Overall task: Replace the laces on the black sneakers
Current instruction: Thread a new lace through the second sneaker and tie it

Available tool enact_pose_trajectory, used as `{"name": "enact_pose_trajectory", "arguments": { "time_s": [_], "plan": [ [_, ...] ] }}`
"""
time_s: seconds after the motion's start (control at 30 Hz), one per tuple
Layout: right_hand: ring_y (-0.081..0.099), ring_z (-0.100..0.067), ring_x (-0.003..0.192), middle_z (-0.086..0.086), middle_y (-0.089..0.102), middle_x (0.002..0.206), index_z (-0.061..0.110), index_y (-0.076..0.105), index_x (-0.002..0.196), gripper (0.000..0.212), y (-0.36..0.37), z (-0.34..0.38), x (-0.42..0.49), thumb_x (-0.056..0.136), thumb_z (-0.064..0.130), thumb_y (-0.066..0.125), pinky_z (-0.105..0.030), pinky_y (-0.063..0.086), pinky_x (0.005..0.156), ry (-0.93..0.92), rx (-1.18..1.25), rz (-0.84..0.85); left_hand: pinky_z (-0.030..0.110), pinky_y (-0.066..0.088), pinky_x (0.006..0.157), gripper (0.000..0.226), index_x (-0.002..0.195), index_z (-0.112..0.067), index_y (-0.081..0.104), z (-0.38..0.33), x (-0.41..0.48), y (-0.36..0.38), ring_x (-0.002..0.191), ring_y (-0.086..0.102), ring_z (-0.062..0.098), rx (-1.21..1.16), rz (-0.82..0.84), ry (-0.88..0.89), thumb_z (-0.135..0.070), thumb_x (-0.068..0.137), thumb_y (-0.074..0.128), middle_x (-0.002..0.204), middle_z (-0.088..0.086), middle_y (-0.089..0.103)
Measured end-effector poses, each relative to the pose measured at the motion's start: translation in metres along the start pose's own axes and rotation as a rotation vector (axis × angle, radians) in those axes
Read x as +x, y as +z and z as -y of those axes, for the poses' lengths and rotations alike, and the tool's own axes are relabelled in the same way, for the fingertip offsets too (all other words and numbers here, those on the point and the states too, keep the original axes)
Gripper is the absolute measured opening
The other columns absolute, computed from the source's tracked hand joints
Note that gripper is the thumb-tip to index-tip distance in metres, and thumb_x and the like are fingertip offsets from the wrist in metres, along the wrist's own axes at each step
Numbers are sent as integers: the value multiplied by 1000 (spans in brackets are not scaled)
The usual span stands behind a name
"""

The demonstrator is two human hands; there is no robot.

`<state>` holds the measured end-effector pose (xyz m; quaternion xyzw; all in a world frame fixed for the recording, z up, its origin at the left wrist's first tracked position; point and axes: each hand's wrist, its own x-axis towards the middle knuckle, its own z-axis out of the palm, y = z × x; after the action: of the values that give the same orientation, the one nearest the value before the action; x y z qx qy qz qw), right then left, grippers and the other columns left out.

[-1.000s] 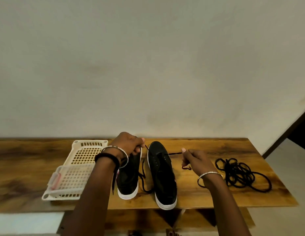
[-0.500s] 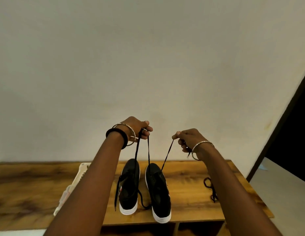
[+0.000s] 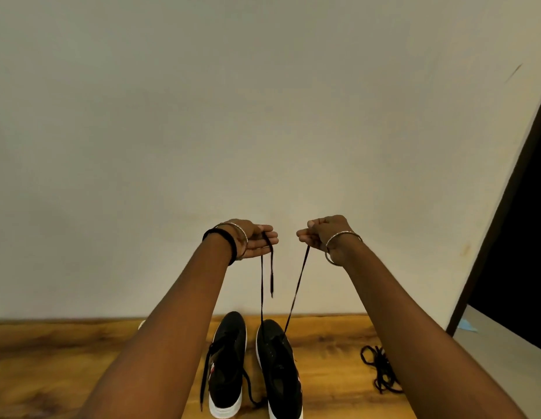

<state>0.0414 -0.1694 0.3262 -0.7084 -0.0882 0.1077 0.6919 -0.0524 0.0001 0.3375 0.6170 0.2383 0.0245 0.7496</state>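
Note:
Two black sneakers with white soles stand side by side on the wooden table, the left sneaker and the right sneaker. A black lace runs up from the right sneaker in two strands. My left hand is raised high in front of the wall and one strand lies over its fingers, with the tip hanging down. My right hand is raised level with it and pinches the other strand taut. The left sneaker has a loose lace trailing beside it.
A pile of spare black laces lies on the table to the right, partly hidden by my right forearm. A dark door frame rises at the far right. My left arm hides almost all of the white basket.
Both hands have risen from the table, drawing the lace ends up out of the right sneaker until the strands hang long. The camera has tilted upward, showing more wall.

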Motion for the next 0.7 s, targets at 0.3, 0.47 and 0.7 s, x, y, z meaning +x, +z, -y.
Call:
{"name": "enact_pose_trajectory", "arguments": {
  "time_s": [0.3,0.47,0.7],
  "plan": [
    [70,-37,89,-28,69,100,-12,62,103,25,3,36,7,101,-2,39,-31,60,76,-11,248,137,37,58,82,26,111,7,64,-11,7,4,96,70,28,-279,39,166,15,95,45,101,19,71],
    [72,-40,97,-31,68,108,-14,64,101,20,2,42,11,92,-16,46,-34,61,85,-139,145,143,29,60,58,15,87,4,67,-25,8,12,60,70,21,-154,-69,308,1,97,57,74,15,71],
    [72,-32,78,-34,69,101,-12,69,93,9,-4,33,32,94,-5,63,-24,60,69,-326,153,90,37,59,74,33,85,-10,79,-27,38,6,74,62,26,672,-367,538,-39,93,65,81,6,70]
  ]
}}
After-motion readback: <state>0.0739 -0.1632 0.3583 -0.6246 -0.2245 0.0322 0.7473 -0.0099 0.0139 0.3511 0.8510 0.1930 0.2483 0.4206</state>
